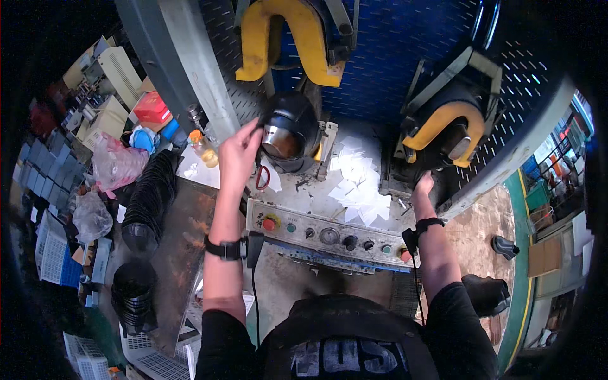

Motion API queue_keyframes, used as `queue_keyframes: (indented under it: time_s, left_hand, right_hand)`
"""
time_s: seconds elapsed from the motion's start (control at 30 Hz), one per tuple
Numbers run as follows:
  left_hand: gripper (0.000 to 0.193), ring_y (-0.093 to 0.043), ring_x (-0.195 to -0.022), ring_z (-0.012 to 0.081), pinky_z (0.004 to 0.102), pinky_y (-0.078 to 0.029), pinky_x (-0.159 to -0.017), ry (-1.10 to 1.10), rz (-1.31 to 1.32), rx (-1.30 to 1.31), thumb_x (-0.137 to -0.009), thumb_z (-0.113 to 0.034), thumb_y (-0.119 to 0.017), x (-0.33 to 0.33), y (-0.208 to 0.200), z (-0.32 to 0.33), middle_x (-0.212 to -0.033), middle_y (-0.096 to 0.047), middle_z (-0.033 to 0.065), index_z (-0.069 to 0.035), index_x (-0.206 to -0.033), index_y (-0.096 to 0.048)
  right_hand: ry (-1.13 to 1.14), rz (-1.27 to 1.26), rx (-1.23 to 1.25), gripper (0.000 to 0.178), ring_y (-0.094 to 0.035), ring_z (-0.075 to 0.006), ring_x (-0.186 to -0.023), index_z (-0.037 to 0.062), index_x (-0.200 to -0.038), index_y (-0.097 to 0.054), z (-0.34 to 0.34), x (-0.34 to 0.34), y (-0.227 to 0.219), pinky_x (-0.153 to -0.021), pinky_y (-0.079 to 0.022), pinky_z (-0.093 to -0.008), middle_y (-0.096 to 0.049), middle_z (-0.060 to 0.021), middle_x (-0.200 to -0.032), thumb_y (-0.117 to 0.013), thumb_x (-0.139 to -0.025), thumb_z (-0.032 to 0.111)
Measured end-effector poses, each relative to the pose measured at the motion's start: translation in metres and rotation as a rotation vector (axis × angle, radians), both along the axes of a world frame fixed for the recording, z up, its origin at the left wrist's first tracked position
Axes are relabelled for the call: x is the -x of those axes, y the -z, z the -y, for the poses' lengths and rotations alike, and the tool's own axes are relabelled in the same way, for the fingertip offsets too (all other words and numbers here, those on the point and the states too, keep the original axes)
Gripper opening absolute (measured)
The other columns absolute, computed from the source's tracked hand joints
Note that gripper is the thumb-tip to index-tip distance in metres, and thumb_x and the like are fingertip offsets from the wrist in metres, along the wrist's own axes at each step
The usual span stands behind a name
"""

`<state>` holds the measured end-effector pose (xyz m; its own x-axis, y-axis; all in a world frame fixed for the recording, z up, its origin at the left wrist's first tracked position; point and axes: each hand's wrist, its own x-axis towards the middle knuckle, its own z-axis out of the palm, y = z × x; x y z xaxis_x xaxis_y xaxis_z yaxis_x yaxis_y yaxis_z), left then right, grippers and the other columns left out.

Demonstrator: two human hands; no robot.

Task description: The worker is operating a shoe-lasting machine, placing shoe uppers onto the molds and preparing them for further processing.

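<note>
The dark piece [294, 117] sits behind the left half of the panel [288, 217], and a shiny metal part [273, 138] shows at its open front. My left hand [235, 155] is at its left edge. I have the fingers narrow, close to the thumb, but I cannot tell if they pinch the edge or only stay beside it. My right hand [424, 183] is behind the right end of the panel, low under the right yellow clamp [425, 126]. Its fingers go into dark parts there, so I cannot tell if they hold something.

As I judge it, the dark piece is already placed at its station. The left yellow clamp [254, 47] stands above and apart from it, so pressing by this clamp is not yet done. How far the right side is, I cannot say.

Between both stations, behind the panel, many white papers [358, 174] lie loose. Red-handled scissors [261, 180] lie just behind the panel's left end, and a bottle [206, 153] stands further left. Well to the left of the panel I see a long dark stack [151, 196], which I think is similar pieces.
</note>
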<state>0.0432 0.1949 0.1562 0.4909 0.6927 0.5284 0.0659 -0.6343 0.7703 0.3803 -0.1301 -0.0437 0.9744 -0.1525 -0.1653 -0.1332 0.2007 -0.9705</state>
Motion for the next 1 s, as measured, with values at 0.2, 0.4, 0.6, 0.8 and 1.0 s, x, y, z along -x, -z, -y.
queue_keyframes:
  time_s: [0.2,0.4,0.6,0.8,1.0]
  left_hand:
    - [0.026,-0.054,-0.054,0.0142,0.0266,-0.045,-0.053,-0.008,0.168,-0.166,-0.078,-0.003,-0.054,0.05,-0.017,0.09,-0.067,-0.06,0.0088,-0.007,-0.101,-0.066]
    - [0.033,-0.057,-0.08,0.0209,0.0341,-0.046,-0.073,0.584,-0.14,-0.725,-0.067,-0.011,-0.056,0.11,0.009,0.17,-0.078,-0.058,0.0049,-0.006,-0.099,-0.064]
    - [0.043,-0.053,-0.097,0.022,0.0362,-0.04,-0.086,0.951,-0.335,-0.816,-0.068,-0.012,-0.056,0.106,0.054,0.203,-0.095,-0.059,0.005,-0.011,-0.111,-0.059]
    - [0.044,-0.053,-0.099,0.0219,0.0429,-0.034,-0.094,0.982,-0.169,-0.514,-0.068,-0.022,-0.07,0.097,0.076,0.247,-0.089,-0.061,0.0028,-0.011,-0.11,-0.06]
    - [0.027,-0.054,-0.094,0.0222,0.0468,-0.032,-0.094,1.071,-0.091,-0.599,-0.066,-0.015,-0.07,0.067,0.088,0.313,-0.085,-0.061,0.0036,-0.008,-0.092,-0.065]
  right_hand:
    - [-0.5,-0.26,-0.377,0.044,-0.061,-0.0242,-0.075,0.0004,-0.098,-0.059,0.053,0.057,0.033,-0.063,-0.05,-0.0358,-0.064,-0.0142,-0.089,-0.042,-0.091,0.041]
    - [-1.333,-0.361,-0.713,0.079,-0.052,-0.0278,-0.109,-0.0019,-0.126,-0.041,-0.003,0.252,-0.091,-0.098,-0.037,-0.0407,-0.049,-0.015,-0.126,-0.032,-0.083,0.065]
    - [-0.97,-0.458,-0.754,0.041,-0.055,-0.0258,-0.105,0.0016,-0.121,-0.046,0.026,0.295,-0.086,-0.095,-0.041,-0.0421,-0.056,-0.0125,-0.115,-0.057,-0.086,0.02]
    - [-0.806,-0.333,-1.018,0.04,-0.051,-0.0275,-0.11,0.0019,-0.121,-0.046,0.102,0.303,-0.065,-0.098,-0.037,-0.0451,-0.054,-0.0136,-0.119,-0.056,-0.085,0.016]
    - [-0.545,-0.142,-1.016,0.043,-0.049,-0.0307,-0.113,0.0025,-0.124,-0.044,0.204,0.313,-0.067,-0.101,-0.033,-0.0476,-0.051,-0.0151,-0.122,-0.055,-0.085,0.017]
